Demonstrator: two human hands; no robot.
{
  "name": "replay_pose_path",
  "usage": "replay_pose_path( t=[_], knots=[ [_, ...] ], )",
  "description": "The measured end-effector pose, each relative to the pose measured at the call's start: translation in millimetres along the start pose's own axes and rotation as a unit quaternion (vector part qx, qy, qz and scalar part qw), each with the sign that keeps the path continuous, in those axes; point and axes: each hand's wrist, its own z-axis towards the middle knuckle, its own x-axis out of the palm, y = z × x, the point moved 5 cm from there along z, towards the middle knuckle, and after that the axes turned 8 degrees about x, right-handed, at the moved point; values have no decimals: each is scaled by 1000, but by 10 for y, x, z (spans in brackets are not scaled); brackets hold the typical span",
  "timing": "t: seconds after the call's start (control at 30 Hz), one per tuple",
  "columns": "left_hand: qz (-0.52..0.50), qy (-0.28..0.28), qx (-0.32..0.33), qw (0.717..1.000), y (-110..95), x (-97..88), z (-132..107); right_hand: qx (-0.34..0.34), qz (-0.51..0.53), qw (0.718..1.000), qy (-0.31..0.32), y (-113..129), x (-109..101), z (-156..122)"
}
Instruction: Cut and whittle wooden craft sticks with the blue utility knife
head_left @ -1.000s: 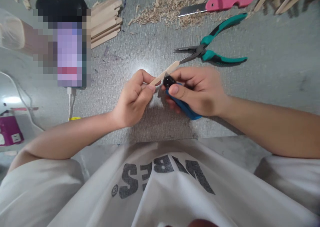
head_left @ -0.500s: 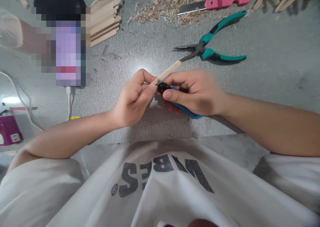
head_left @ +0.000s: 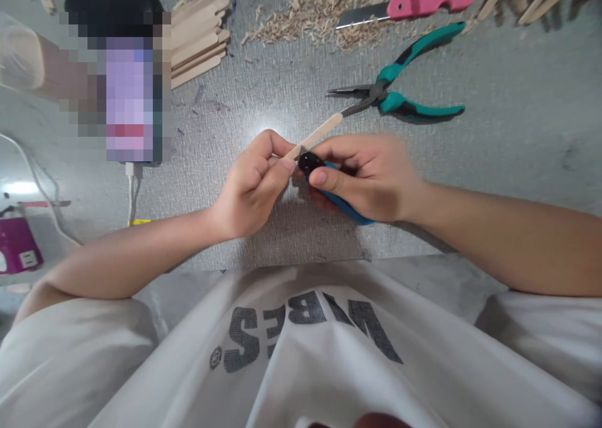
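My left hand [head_left: 254, 183] pinches one end of a thin wooden stick [head_left: 317, 133], which slants up and to the right over the grey mat. My right hand [head_left: 367, 174] is wrapped round a blue-handled cutter [head_left: 345, 205] with a black head [head_left: 308, 161]. The black head presses against the stick right beside my left fingertips. The cutter's blade is hidden between the fingers. Both hands hover just above the middle of the mat, close to my chest.
Teal-handled long-nose pliers [head_left: 399, 95] lie just beyond the stick's tip. A pink-handled knife [head_left: 414, 4] rests by a heap of wood shavings [head_left: 315, 10]. A stack of wooden sticks [head_left: 197, 36] and a phone [head_left: 125, 76] on a cable lie at the left.
My right hand with the cutter slid slightly left along the stick towards my left fingertips. The stick and the left hand have hardly moved.
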Motion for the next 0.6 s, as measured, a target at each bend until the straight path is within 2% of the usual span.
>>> replay_pose_path(
  t=[0.1, 0.27, 0.33, 0.43, 0.6],
  knots=[
    [-12, -4, -4, 1000, 8, -4, 0, -7, -11, 1000, -9, -9, 24, -17],
    [-13, -17, -15, 1000, 17, -7, -3, -54, 1, 994, -100, 6, -38, -59],
    [-11, -20, -12, 1000, 9, -9, 0, -50, 0, 996, -74, 13, -20, -51],
    [7, -14, -11, 1000, 10, -17, 3, -16, -12, 1000, -1, 15, 38, -22],
    [38, -12, -6, 999, 28, -53, -6, 18, 10, 1000, 5, 12, 26, 4]
  ],
)
